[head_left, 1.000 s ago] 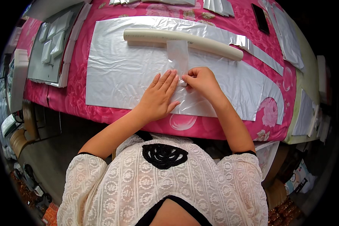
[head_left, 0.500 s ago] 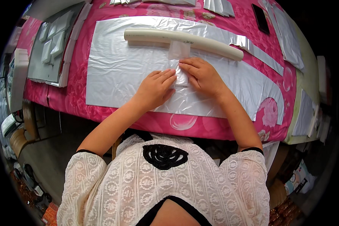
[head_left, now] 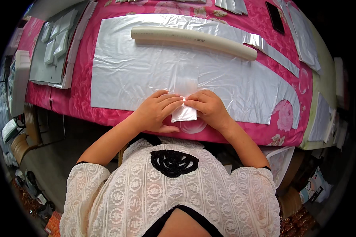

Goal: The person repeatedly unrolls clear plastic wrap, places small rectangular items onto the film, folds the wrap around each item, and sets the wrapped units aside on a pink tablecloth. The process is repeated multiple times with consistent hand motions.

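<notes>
A small packet of folded clear plastic film (head_left: pixel 184 114) lies at the near edge of a large silvery plastic sheet (head_left: pixel 122 79), its lower end over the pink tablecloth. A paler see-through part of the film stretches away from me across the sheet. My left hand (head_left: pixel 159 111) presses its fingertips on the packet's left side, fingers outstretched and thumb spread away. From the right, my right hand (head_left: pixel 208 107) rests its fingertips on the packet, fingers extended and lying fairly flat. Beyond both hands, a long cream-coloured tube (head_left: pixel 194 39) lies across the sheet.
Small folded plastic packets (head_left: pixel 60 42) sit on a grey board (head_left: pixel 43 73) at the left. A black phone (head_left: pixel 275 17) lies at the far right, near stacked plastic sheets (head_left: pixel 302 39). The pink flowered tablecloth (head_left: pixel 225 136) ends close in front of me. A wooden chair (head_left: pixel 25 138) stands lower left.
Both hands have drawn the folded film towards me, from just below the tube to the sheet's near edge. The tube no longer has film against it.
</notes>
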Motion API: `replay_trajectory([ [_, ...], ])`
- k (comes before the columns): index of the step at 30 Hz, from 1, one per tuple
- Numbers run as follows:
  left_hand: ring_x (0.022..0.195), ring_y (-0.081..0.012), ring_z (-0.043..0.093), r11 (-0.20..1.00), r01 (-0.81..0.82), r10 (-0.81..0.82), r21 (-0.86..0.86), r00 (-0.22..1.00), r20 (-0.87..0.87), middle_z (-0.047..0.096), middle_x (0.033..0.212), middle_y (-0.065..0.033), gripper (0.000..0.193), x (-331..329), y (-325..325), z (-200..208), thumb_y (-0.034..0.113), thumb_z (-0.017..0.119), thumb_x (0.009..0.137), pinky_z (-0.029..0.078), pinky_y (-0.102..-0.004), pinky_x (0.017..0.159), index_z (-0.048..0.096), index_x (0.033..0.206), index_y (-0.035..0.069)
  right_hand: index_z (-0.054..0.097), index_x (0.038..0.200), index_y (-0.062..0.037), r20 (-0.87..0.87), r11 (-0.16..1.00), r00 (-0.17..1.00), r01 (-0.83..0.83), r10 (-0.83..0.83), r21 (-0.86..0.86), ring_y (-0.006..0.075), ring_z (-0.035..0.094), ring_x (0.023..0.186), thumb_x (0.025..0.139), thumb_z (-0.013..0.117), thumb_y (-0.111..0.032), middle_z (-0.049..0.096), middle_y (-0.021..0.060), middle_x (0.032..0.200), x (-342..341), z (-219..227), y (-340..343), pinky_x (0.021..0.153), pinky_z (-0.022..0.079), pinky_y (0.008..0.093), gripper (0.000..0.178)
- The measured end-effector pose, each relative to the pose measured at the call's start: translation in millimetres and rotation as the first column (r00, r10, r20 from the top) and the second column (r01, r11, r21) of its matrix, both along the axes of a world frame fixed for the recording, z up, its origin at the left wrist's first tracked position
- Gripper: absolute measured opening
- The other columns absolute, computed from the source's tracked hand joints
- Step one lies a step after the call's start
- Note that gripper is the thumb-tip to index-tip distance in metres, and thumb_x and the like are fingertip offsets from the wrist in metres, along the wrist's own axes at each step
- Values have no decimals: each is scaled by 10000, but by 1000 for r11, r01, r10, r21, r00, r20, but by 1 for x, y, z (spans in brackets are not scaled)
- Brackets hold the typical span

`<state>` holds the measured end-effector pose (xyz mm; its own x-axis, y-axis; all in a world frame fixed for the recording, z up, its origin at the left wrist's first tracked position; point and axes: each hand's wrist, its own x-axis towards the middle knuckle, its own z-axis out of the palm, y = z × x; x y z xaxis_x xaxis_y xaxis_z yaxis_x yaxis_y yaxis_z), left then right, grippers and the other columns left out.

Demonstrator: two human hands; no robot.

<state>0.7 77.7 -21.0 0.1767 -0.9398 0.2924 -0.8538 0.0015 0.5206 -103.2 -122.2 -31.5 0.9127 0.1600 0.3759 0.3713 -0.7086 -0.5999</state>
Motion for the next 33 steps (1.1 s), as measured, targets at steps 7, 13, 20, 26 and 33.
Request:
replay_trajectory([
  [7,935,-251,634,975,-156,198,157,932,-303,658,1009,-116,484,0,-5,-5,137,666,763,448,-363,833,501,1209,50,675,918,-56,-310,950,927,269,-210,161,248,607,727,736,654,-91,652,85,802,0,8,-3,654,482,325,187],
  [13,634,-224,648,794,-483,607,368,610,-509,663,813,-157,421,12,-36,3,69,593,843,499,-303,604,445,1225,-28,679,811,-13,-727,849,638,508,-255,148,223,624,585,828,588,-216,638,109,642,30,22,-10,559,457,308,223],
  [20,939,-267,608,844,-533,536,59,842,-69,567,1139,-185,605,24,-36,-2,55,633,787,492,-339,766,365,1323,-33,632,677,11,-880,784,457,590,-128,192,123,592,526,837,576,-206,605,59,580,47,15,-21,512,441,266,276],
  [26,1336,-342,271,938,-327,303,118,935,185,335,1394,-228,768,-1,-58,-9,424,587,803,191,-450,1093,335,1330,-75,641,643,2,-874,822,461,549,-151,148,154,626,531,821,558,-212,621,87,558,51,13,-23,546,467,296,291],
  [33,1378,-368,148,935,-319,297,155,943,152,202,1448,-271,1029,-1,-63,-32,629,521,755,75,-473,1110,171,1381,-109,634,623,-2,-848,794,488,590,-206,147,200,624,538,771,581,-207,622,94,557,45,13,-18,558,480,312,258],
])
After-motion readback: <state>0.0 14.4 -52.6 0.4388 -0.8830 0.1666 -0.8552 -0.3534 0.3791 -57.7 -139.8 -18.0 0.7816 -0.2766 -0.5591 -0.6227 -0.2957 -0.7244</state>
